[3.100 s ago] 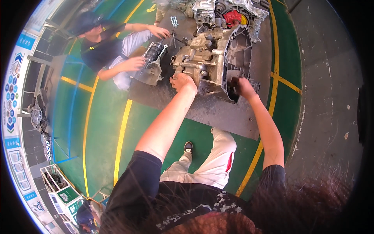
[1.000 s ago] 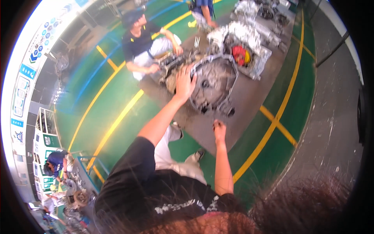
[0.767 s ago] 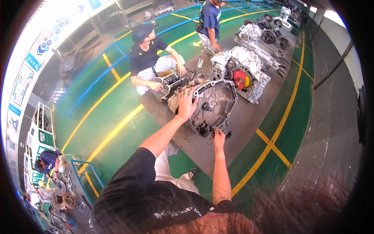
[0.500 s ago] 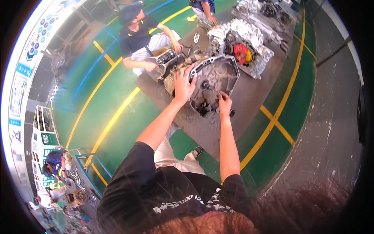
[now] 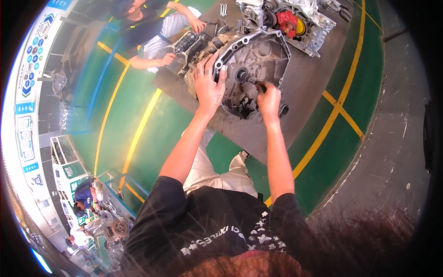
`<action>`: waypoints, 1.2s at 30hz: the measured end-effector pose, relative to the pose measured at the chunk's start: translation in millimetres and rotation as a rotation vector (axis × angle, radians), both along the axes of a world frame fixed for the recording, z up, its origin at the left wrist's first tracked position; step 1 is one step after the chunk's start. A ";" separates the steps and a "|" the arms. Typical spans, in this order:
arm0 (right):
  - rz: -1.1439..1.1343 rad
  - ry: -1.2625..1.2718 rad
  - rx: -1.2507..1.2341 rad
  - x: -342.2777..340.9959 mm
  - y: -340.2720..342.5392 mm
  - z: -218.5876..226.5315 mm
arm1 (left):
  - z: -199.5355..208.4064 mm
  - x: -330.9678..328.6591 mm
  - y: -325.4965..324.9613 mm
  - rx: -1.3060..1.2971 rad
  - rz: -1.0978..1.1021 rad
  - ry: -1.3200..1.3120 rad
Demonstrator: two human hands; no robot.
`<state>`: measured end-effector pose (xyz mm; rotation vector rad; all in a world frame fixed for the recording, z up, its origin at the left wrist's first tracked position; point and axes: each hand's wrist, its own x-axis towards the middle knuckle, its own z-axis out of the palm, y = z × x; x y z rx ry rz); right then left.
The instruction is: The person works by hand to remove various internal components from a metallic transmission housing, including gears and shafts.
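A large grey gearbox housing (image 5: 272, 60) lies on the table with its wide bell-shaped mouth turned up toward me. From its middle sticks out a dark metal input shaft (image 5: 247, 77). My left hand (image 5: 209, 87) rests on the housing's left rim, fingers stretched along the outside and thumb apart. With closed fingers my right hand (image 5: 269, 99) grips the outer end of the shaft; what lies inside those fingers is partly hidden. Below the shaft, a dark opening (image 5: 244, 104) shows in the housing's lower part.
Across the table at the left, a co-worker (image 5: 152, 32) handles a gear shaft assembly (image 5: 186, 42). Several wrenches (image 5: 223, 10) lie farther back. Beyond the housing sits another metal unit (image 5: 307, 34) with a red and yellow part (image 5: 290, 24). Yellow lines mark the green floor (image 5: 323, 134).
The view has shifted, so the table stands higher and the housing looks larger. My right hand has turned and closed round the shaft's end; my left hand stays on the rim.
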<state>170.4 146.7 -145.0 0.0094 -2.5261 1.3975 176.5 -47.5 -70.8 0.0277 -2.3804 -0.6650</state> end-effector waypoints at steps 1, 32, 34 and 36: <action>0.052 0.020 0.042 -3.5 2.3 5.9 | 0.1 0.2 0.9 -0.008 -0.004 -0.003; 0.179 -1.010 -0.541 105.0 117.1 -60.8 | 0.9 3.0 -4.7 0.032 -0.046 -0.011; 0.212 -0.853 -0.656 95.0 133.1 -51.9 | -0.2 2.8 -5.3 0.031 -0.044 0.000; 0.286 -0.662 -0.740 79.0 147.0 -46.9 | -0.8 3.5 -5.4 0.024 -0.051 0.001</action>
